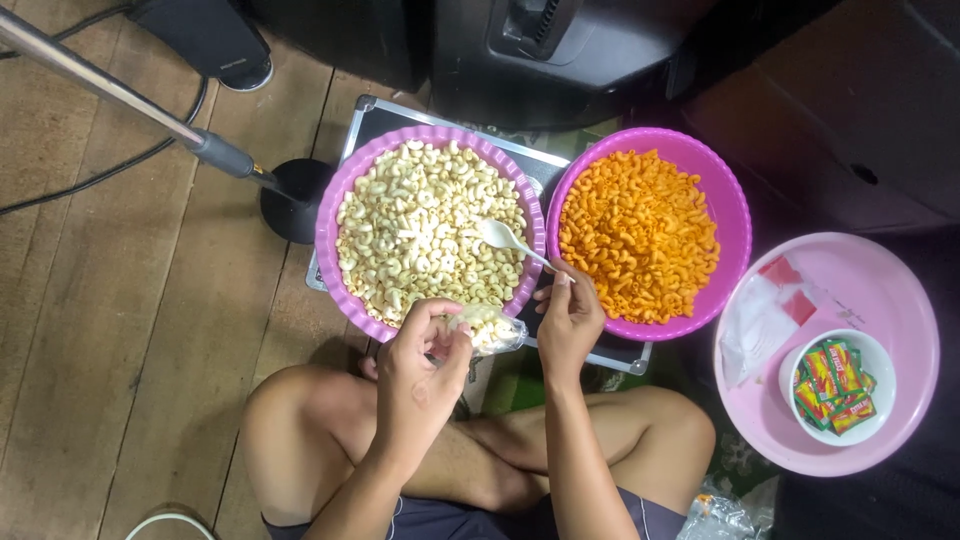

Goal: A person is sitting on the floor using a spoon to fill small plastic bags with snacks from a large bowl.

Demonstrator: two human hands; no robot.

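- Left hand [420, 365], fingers curled, its grip pinching a small clear plastic bag [490, 328] of pale curled snacks.
- Right hand [568, 318], grip closed on a white plastic spoon [505, 238] over the fluted purple bowl [330, 215].

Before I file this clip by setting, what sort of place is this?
Probably a home floor used for packing snacks. The person sits cross-legged on wooden floorboards, with the purple basin of pale snacks, the basin of orange snacks and a bowl of sachets laid out.

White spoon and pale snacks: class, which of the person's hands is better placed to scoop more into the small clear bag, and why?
Right. The right hand already holds the white spoon over the bowl of pale snacks; the left hand is occupied holding the small clear bag.
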